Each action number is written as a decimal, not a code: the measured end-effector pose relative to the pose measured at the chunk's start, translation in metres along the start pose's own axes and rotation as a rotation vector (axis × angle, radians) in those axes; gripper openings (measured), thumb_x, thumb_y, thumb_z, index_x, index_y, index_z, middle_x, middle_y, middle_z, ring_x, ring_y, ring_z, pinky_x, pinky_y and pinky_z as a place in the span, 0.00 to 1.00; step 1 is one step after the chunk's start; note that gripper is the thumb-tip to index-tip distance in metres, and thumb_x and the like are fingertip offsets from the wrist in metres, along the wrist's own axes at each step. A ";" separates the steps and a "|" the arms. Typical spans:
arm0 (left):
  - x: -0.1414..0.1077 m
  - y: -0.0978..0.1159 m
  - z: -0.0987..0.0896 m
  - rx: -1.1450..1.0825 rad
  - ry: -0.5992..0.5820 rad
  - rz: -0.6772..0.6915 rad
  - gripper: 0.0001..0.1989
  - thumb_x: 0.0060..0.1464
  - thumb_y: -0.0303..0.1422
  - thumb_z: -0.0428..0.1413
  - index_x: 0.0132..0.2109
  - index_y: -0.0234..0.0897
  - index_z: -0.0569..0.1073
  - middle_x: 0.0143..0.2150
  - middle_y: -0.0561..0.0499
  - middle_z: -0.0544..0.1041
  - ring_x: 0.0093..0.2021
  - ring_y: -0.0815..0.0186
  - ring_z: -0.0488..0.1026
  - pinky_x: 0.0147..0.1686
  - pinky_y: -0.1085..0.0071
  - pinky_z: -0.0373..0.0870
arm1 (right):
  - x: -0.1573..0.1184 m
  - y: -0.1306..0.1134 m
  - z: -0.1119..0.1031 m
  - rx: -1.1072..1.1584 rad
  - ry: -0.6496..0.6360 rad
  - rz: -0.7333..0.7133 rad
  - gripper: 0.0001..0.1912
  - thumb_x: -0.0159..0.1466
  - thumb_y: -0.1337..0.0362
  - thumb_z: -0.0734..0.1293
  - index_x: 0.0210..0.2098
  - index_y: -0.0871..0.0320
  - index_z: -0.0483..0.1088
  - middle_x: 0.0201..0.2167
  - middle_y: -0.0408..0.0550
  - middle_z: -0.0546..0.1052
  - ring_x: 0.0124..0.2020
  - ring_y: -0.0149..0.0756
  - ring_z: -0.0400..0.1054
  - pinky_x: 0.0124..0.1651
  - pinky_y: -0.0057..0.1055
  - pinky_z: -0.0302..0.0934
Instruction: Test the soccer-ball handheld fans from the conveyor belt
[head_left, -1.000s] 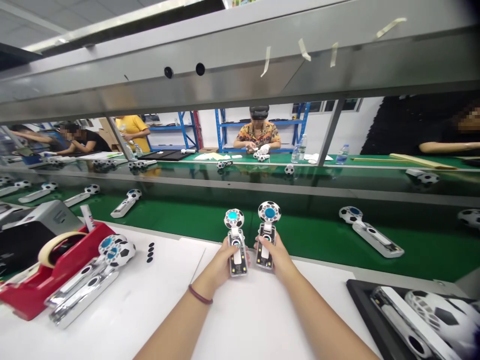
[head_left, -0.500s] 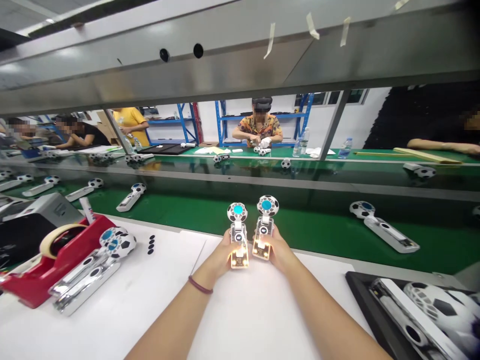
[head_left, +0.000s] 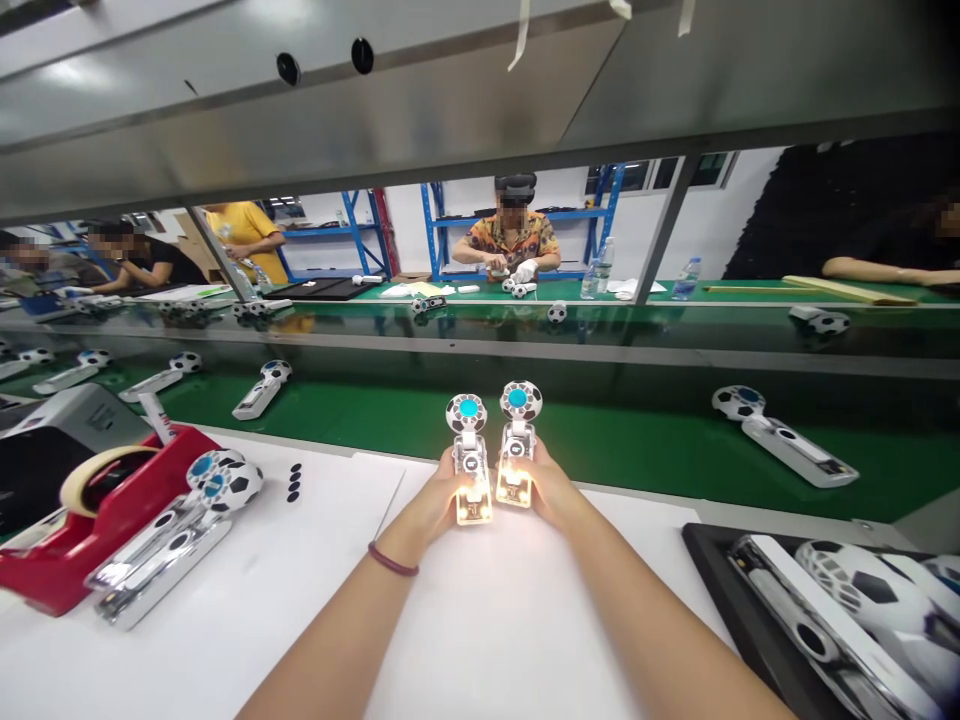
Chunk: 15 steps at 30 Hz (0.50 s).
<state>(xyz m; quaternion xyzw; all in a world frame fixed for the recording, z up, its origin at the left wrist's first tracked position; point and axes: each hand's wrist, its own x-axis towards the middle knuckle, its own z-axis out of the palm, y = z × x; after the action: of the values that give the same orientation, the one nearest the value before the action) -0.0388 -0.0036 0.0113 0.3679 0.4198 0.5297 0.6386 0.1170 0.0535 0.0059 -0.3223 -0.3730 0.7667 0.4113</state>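
Observation:
My left hand (head_left: 444, 494) is closed around a handheld device with a soccer-ball head (head_left: 471, 470), its thumb resting on the front. Beside it, a matching device (head_left: 517, 450) is gripped in my right hand (head_left: 547, 484). Both stand upright side by side, slightly apart, with blue discs on their round heads. Their clear-looking bodies show inner parts and glow with warm yellow lights. The fingers behind each body are hidden. Below them lies a white sheet (head_left: 480, 620) on the bench.
At left a red tape dispenser (head_left: 150, 500) stands beside two more soccer-ball devices (head_left: 176, 545) and several black dots (head_left: 295, 482). A black tray (head_left: 709, 570) at right holds more. Devices lie along the green conveyor (head_left: 360, 400). Co-workers (head_left: 512, 240) sit across; a metal beam (head_left: 450, 120) hangs above.
The lights in both devices look brighter now. My hands keep their grip, and the whole view has shifted slightly, with most things appearing higher and further left.

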 end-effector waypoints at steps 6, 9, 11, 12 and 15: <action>-0.003 0.002 0.001 -0.012 -0.026 -0.012 0.25 0.49 0.29 0.57 0.53 0.44 0.57 0.48 0.47 0.68 0.42 0.60 0.71 0.37 0.66 0.67 | 0.001 0.001 -0.003 -0.001 -0.034 -0.005 0.31 0.48 0.65 0.70 0.49 0.49 0.55 0.31 0.40 0.70 0.33 0.35 0.68 0.36 0.35 0.63; -0.001 0.001 0.000 -0.007 -0.021 -0.006 0.24 0.48 0.28 0.57 0.52 0.43 0.59 0.47 0.47 0.69 0.41 0.60 0.71 0.37 0.65 0.67 | 0.001 0.001 -0.002 -0.005 -0.035 -0.021 0.31 0.48 0.65 0.70 0.49 0.49 0.55 0.34 0.41 0.70 0.35 0.36 0.68 0.37 0.35 0.63; 0.000 0.000 -0.001 -0.003 -0.008 -0.007 0.25 0.47 0.27 0.57 0.52 0.42 0.59 0.45 0.47 0.69 0.41 0.61 0.71 0.37 0.66 0.67 | 0.001 0.001 -0.001 -0.019 -0.021 -0.018 0.32 0.48 0.65 0.71 0.49 0.50 0.55 0.35 0.42 0.71 0.37 0.37 0.68 0.39 0.36 0.63; 0.000 0.000 -0.001 -0.008 -0.003 -0.004 0.26 0.47 0.26 0.57 0.53 0.42 0.58 0.44 0.48 0.70 0.40 0.61 0.71 0.37 0.67 0.67 | 0.001 0.000 -0.001 -0.020 -0.013 -0.012 0.33 0.47 0.65 0.71 0.49 0.50 0.55 0.36 0.42 0.71 0.37 0.38 0.69 0.39 0.37 0.63; 0.001 -0.001 -0.002 -0.024 -0.003 -0.003 0.28 0.46 0.26 0.57 0.53 0.42 0.58 0.42 0.48 0.70 0.39 0.62 0.71 0.35 0.69 0.67 | 0.001 0.000 0.000 -0.009 0.002 0.010 0.34 0.46 0.65 0.71 0.50 0.49 0.55 0.35 0.42 0.71 0.37 0.40 0.69 0.40 0.39 0.64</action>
<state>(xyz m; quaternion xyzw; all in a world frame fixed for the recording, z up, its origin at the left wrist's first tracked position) -0.0400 -0.0029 0.0094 0.3604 0.4131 0.5333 0.6443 0.1165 0.0546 0.0051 -0.3268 -0.3743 0.7667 0.4065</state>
